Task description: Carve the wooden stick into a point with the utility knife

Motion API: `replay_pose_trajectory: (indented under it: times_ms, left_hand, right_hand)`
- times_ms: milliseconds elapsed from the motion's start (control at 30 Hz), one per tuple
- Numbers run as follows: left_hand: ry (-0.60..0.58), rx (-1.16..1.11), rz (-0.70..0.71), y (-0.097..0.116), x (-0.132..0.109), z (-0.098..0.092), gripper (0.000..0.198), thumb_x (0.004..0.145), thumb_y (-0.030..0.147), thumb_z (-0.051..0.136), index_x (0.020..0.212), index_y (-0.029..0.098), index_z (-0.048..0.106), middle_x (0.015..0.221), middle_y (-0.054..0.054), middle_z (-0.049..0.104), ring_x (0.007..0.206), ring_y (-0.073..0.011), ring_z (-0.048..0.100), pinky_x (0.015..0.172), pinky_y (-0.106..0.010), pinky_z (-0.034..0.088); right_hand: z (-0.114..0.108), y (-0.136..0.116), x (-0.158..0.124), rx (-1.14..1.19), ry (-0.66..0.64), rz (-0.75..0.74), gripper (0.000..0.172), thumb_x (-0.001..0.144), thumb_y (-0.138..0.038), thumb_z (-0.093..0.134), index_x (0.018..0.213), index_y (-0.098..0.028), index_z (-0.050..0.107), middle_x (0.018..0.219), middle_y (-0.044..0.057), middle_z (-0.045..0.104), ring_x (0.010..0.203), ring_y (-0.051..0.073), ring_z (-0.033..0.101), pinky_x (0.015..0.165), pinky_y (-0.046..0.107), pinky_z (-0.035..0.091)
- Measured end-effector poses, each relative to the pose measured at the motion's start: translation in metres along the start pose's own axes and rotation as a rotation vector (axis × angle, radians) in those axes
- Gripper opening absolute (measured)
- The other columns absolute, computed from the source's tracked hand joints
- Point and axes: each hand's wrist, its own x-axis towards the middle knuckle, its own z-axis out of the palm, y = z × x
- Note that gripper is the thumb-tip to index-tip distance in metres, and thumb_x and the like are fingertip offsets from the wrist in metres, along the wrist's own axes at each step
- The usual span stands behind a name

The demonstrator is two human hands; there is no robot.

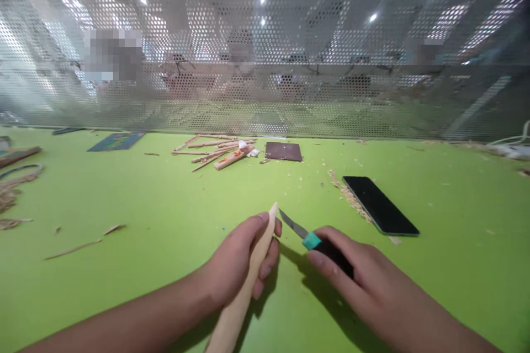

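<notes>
My left hand (236, 259) is closed round a pale, pointed wooden stick (244, 298), its tip up and its lower end running out of the frame's bottom edge. To the right, my right hand (351, 276) grips a knife (312, 241) with a black handle and a green band. The knife's blade points up and left, its tip close beside the stick's tip with a small gap visible between them. Both hands are above the green table (136, 187).
A black phone (380, 205) lies at right beside wood shavings (351, 198). Thin sticks (215, 149), a brown square (284, 151) and a coloured card (116, 142) lie toward the perforated screen (265, 94). A white cable (513, 140) is at far right; curled shavings (10, 193) lie left.
</notes>
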Motion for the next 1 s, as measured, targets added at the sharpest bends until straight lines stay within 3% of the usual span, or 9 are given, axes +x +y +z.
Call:
replay_pose_trajectory:
  times_ms: [167,233,333,400,500,600,800,900,1000]
  left_hand:
    - [0.102,0.07,-0.002,0.017,-0.019,0.014,0.039,0.11,0.049,0.032,0.093,0.022,0.055,0.063,0.006,0.051,0.04,-0.0094,0.041,0.043,-0.02,0.038]
    - [0.105,0.126,0.068,0.026,-0.036,0.022,0.037,0.11,0.048,0.042,0.092,0.019,0.057,0.075,0.004,0.053,0.051,-0.0076,0.044,0.053,-0.018,0.042]
    - [0.003,0.173,0.142,0.025,-0.066,0.035,0.041,0.109,0.056,0.052,0.098,0.019,0.065,0.079,0.001,0.056,0.067,-0.0102,0.05,0.07,-0.019,0.048]
    - [0.012,0.043,0.101,0.01,-0.081,0.039,0.043,0.104,0.064,0.059,0.111,0.022,0.068,0.081,0.001,0.053,0.063,-0.0107,0.046,0.059,-0.02,0.045]
    - [-0.018,-0.171,0.12,-0.023,-0.087,0.04,0.054,0.094,0.071,0.068,0.119,0.023,0.069,0.089,-0.001,0.057,0.055,-0.0075,0.049,0.053,-0.021,0.042]
    - [0.123,-0.241,0.188,-0.044,-0.082,0.041,0.052,0.097,0.068,0.067,0.117,0.02,0.071,0.086,-0.001,0.056,0.06,-0.0082,0.047,0.054,-0.019,0.038]
    - [0.162,0.006,0.158,-0.039,-0.084,0.045,0.052,0.104,0.064,0.059,0.129,0.019,0.066,0.092,-0.004,0.063,0.076,-0.0153,0.058,0.073,-0.026,0.05]
    - [0.187,0.164,0.096,-0.039,-0.086,0.046,0.051,0.107,0.066,0.049,0.118,0.018,0.065,0.075,0.001,0.057,0.065,-0.0144,0.054,0.066,-0.025,0.047]
    - [0.195,0.194,0.074,-0.044,-0.086,0.044,0.057,0.105,0.072,0.046,0.117,0.02,0.065,0.07,0.004,0.05,0.056,-0.0125,0.044,0.056,-0.024,0.04]
  right_hand:
    - [0.017,0.025,-0.045,0.081,0.218,0.135,0.049,0.098,-0.066,0.062,0.133,-0.032,0.064,0.122,0.011,0.078,0.111,0.036,0.073,0.076,0.038,0.06]
    - [0.023,0.038,-0.054,0.037,0.307,0.138,0.047,0.1,-0.066,0.058,0.134,-0.033,0.064,0.129,0.012,0.076,0.116,0.037,0.071,0.082,0.041,0.061]
    - [0.034,0.048,-0.055,-0.075,0.475,0.021,0.04,0.104,-0.059,0.055,0.13,-0.031,0.065,0.136,0.012,0.072,0.127,0.039,0.064,0.103,0.055,0.052]
    - [0.043,0.049,-0.052,-0.17,0.575,-0.077,0.034,0.107,-0.054,0.052,0.125,-0.028,0.066,0.126,0.013,0.076,0.122,0.039,0.065,0.111,0.063,0.042]
    - [0.059,0.041,-0.049,-0.301,0.635,-0.205,0.029,0.109,-0.045,0.049,0.123,-0.027,0.066,0.115,0.011,0.079,0.112,0.037,0.071,0.119,0.067,0.026]
    - [0.073,0.03,-0.05,-0.302,0.693,-0.179,0.028,0.11,-0.041,0.047,0.127,-0.025,0.063,0.122,0.013,0.078,0.118,0.036,0.07,0.122,0.067,0.021]
    - [0.09,0.016,-0.054,-0.223,0.723,-0.105,0.031,0.111,-0.04,0.044,0.132,-0.026,0.062,0.13,0.014,0.073,0.128,0.035,0.063,0.124,0.063,0.022]
    - [0.099,0.012,-0.055,-0.205,0.723,-0.165,0.03,0.112,-0.04,0.044,0.134,-0.027,0.06,0.131,0.013,0.072,0.129,0.036,0.063,0.123,0.063,0.027]
    - [0.104,0.007,-0.055,-0.224,0.667,-0.249,0.028,0.112,-0.041,0.047,0.135,-0.029,0.059,0.127,0.01,0.073,0.12,0.034,0.066,0.113,0.058,0.042]
